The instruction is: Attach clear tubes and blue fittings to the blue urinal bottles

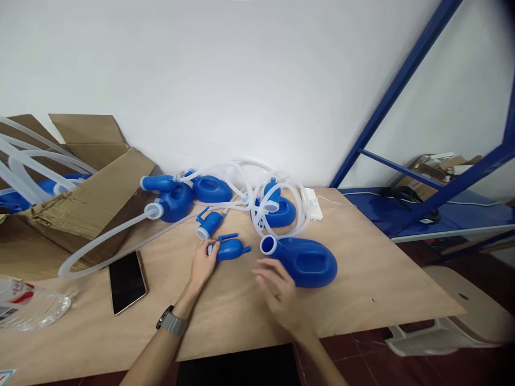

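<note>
My left hand (204,261) grips the white-rimmed end of a small blue urinal funnel (230,250), whose thin handle points up and whose spout points right. My right hand (278,294), slightly blurred, has its fingers apart and holds nothing. Just beyond it lies a big blue urinal bottle (309,261) on its side, its white-ringed mouth uncapped and facing left. A second funnel (209,224) rests behind the held one, with a hose at its narrow end. Farther back, another bottle (284,213) lies within coils of clear hose (300,201), a funnel on top of it.
More blue bottles (212,188) lie near the wall. On the left stand an open cardboard box (100,198) with hoses, a black phone (127,282) and a clear plastic bottle (36,305). A white power strip (314,203) sits right, before a blue metal frame (386,88) and a stool (470,300).
</note>
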`<state>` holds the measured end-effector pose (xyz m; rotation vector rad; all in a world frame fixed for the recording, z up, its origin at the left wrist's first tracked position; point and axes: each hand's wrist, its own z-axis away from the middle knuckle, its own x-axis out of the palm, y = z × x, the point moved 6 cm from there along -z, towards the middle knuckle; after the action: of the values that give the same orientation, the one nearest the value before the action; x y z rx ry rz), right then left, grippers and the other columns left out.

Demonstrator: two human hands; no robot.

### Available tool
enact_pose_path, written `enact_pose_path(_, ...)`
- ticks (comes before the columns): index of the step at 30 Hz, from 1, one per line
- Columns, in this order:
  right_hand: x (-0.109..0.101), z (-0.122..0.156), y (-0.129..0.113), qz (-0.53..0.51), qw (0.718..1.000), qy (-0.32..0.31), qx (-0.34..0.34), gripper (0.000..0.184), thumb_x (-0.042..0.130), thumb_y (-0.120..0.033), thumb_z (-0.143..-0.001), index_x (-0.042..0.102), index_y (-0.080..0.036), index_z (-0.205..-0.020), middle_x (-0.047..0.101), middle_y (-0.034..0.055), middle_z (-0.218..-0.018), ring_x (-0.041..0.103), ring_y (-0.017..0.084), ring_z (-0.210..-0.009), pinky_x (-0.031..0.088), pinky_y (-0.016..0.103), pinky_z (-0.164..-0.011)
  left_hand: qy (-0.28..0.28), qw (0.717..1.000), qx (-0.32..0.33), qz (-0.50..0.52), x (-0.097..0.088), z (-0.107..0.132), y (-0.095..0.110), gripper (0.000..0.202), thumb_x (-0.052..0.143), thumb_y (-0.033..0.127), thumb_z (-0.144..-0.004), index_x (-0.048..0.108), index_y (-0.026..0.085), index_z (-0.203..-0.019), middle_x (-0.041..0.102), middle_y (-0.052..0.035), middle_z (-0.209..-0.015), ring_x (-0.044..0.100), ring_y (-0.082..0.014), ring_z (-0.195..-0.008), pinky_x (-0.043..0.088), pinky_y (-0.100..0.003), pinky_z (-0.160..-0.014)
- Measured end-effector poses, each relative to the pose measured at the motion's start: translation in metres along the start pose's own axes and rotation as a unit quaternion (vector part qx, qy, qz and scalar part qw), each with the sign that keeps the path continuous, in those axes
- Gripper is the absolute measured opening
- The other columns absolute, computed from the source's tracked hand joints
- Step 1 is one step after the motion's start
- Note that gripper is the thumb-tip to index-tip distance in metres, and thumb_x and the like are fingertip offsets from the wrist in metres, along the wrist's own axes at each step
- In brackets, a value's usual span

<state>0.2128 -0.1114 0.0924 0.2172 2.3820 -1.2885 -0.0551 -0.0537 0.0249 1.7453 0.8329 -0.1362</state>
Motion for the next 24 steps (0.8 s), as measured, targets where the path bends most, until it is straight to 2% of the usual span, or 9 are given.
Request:
enact_pose_path(2, -0.048, -0.007, -0.001, 0.078, 0.994, 0.075, -0.001, 0.024, 0.055, -0.033, -0.104, 0.076, -0.03, -0.115, 0.069, 0.0101, -0.119, 0.066, 0.027, -0.112, 0.053, 0.044, -0.102, 0.003, 1.0, -0.011, -0.006, -0.002, -0.002, -0.003, 0.037, 0.056, 0.053, -0.096, 0.072, 0.02, -0.091, 0.075, -0.0096, -0.098, 0.069, -0.0279, -0.097, 0.053, -0.041, -0.093)
enact_pose_path(3, -0.068, -0.017, 0.004, 0.123, 0.989, 0.086, 0.011, 0.025, 0.055, -0.037, -0.104, 0.076, -0.029, -0.116, 0.07, 0.0103, -0.118, 0.065, 0.029, -0.112, 0.05, 0.047, -0.105, 0.001, 1.0, -0.014, -0.007, -0.002, -0.003, -0.003, 0.038, 0.055, 0.054, -0.096, 0.071, 0.02, -0.092, 0.075, -0.0096, -0.099, 0.068, -0.0281, -0.098, 0.052, -0.041, -0.094)
enact_pose_path(5, -0.099, -0.042, 0.027, 0.199, 0.976, 0.063, 0.057, 0.032, 0.054, -0.047, -0.103, 0.075, -0.027, -0.117, 0.072, 0.0113, -0.116, 0.064, 0.032, -0.113, 0.048, 0.05, -0.106, -0.005, 1.0, -0.016, -0.008, -0.002, -0.002, -0.002, 0.039, 0.055, 0.056, -0.095, 0.071, 0.02, -0.092, 0.075, -0.0094, -0.101, 0.068, -0.0284, -0.101, 0.051, -0.041, -0.096)
enact_pose_path(7, -0.112, -0.07, 0.057, 0.234, 0.964, -0.031, 0.12, 0.038, 0.05, -0.052, -0.104, 0.076, -0.025, -0.111, 0.074, 0.0125, -0.115, 0.065, 0.033, -0.113, 0.048, 0.049, -0.104, -0.012, 1.0, -0.018, -0.011, -0.002, -0.001, -0.001, 0.042, 0.053, 0.057, -0.095, 0.071, 0.02, -0.093, 0.075, -0.0099, -0.103, 0.067, -0.0292, -0.104, 0.05, -0.042, -0.098)
enact_pose_path(10, -0.097, -0.099, 0.088, 0.188, 0.939, -0.226, 0.18, 0.042, 0.046, -0.052, -0.105, 0.076, -0.023, -0.108, 0.077, 0.0109, -0.115, 0.069, 0.03, -0.109, 0.051, 0.041, -0.1, -0.021, 0.999, -0.022, -0.02, -0.001, 0.0, 0.0, 0.045, 0.049, 0.059, -0.096, 0.071, 0.02, -0.094, 0.074, -0.0112, -0.105, 0.067, -0.0309, -0.106, 0.05, -0.045, -0.1)
enact_pose_path(12, -0.08, -0.113, 0.093, 0.157, 0.927, -0.288, 0.182, 0.039, 0.052, -0.051, -0.103, 0.074, -0.023, -0.12, 0.076, 0.0091, -0.121, 0.07, 0.029, -0.11, 0.052, 0.038, -0.099, -0.026, 0.999, -0.025, -0.027, -0.001, 0.0, 0.0, 0.046, 0.046, 0.059, -0.097, 0.071, 0.021, -0.094, 0.073, -0.0116, -0.107, 0.067, -0.0312, -0.106, 0.05, -0.046, -0.101)
enact_pose_path(15, -0.056, -0.132, 0.094, 0.157, 0.932, -0.273, 0.182, 0.046, 0.058, -0.052, -0.1, 0.068, -0.022, -0.134, 0.078, 0.0093, -0.113, 0.073, 0.029, -0.103, 0.054, 0.037, -0.092, -0.037, 0.998, -0.02, -0.035, 0.0, 0.0, 0.001, 0.046, 0.046, 0.06, -0.097, 0.071, 0.022, -0.094, 0.073, -0.0105, -0.109, 0.068, -0.0303, -0.108, 0.05, -0.046, -0.103)
enact_pose_path(19, -0.03, -0.147, 0.092, 0.161, 0.946, -0.227, 0.165, 0.04, 0.056, -0.051, -0.101, 0.071, -0.023, -0.125, 0.079, 0.0067, -0.113, 0.074, 0.025, -0.099, 0.055, 0.032, -0.087, -0.053, 0.998, -0.003, -0.046, 0.004, 0.002, 0.005, 0.045, 0.061, 0.063, -0.088, 0.07, 0.022, -0.103, 0.072, -0.0094, -0.114, 0.069, -0.0302, -0.112, 0.053, -0.044, -0.103)
enact_pose_path(24, -0.034, -0.154, 0.09, 0.22, 0.952, -0.138, 0.159, 0.035, 0.049, -0.049, -0.104, 0.072, -0.023, -0.112, 0.077, 0.0085, -0.113, 0.071, 0.026, -0.106, 0.052, 0.033, -0.091, -0.065, 0.996, 0.011, -0.058, 0.01, 0.005, 0.005, 0.051, 0.072, 0.063, -0.08, 0.07, 0.023, -0.111, 0.071, -0.0097, -0.12, 0.071, -0.0322, -0.11, 0.054, -0.048, -0.103)
